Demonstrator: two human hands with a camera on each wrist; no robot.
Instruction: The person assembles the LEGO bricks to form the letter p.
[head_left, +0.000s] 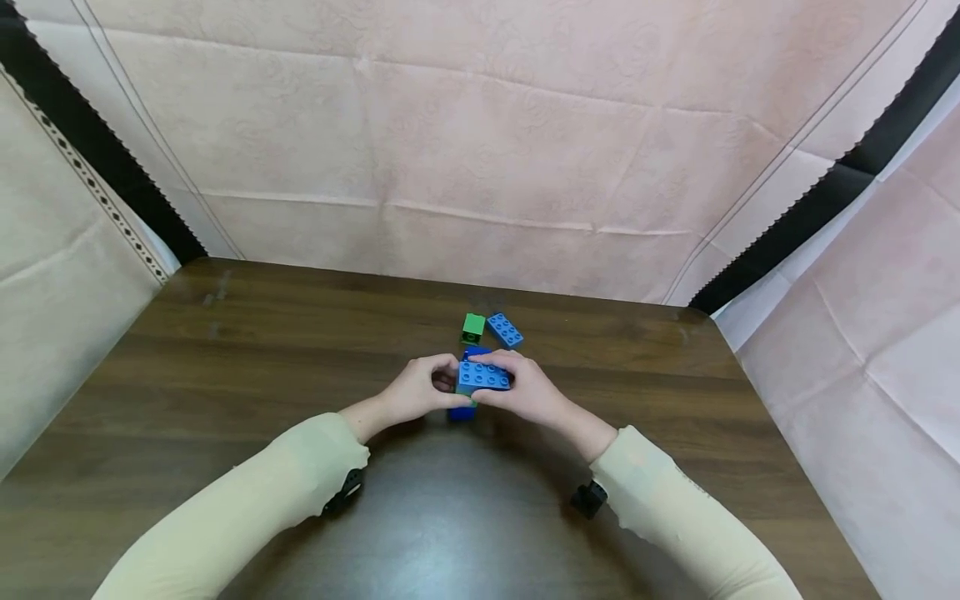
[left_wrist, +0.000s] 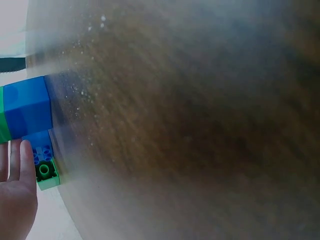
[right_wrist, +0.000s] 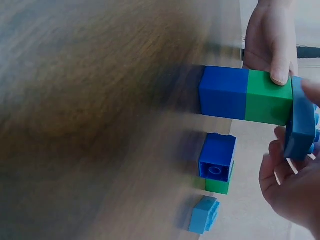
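A light blue toy building brick (head_left: 483, 377) with studs sits across the top of a short stack, jutting out to the right. Under it is a green brick (right_wrist: 269, 97), and a dark blue brick (right_wrist: 223, 93) forms the base on the table. My left hand (head_left: 416, 387) pinches the green brick from the left, its thumb on the near face. With thumb and fingers at its near and far sides, my right hand (head_left: 528, 392) grips the light blue brick. Whether the light blue brick is fully pressed down I cannot tell.
Just beyond the stack lie another dark blue brick (right_wrist: 217, 155) with its hollow underside showing, a second green brick (head_left: 473, 325) and a second light blue brick (head_left: 505, 330). The brown wooden table (head_left: 300, 333) ends at a pale cloth wall (head_left: 450, 150) behind them.
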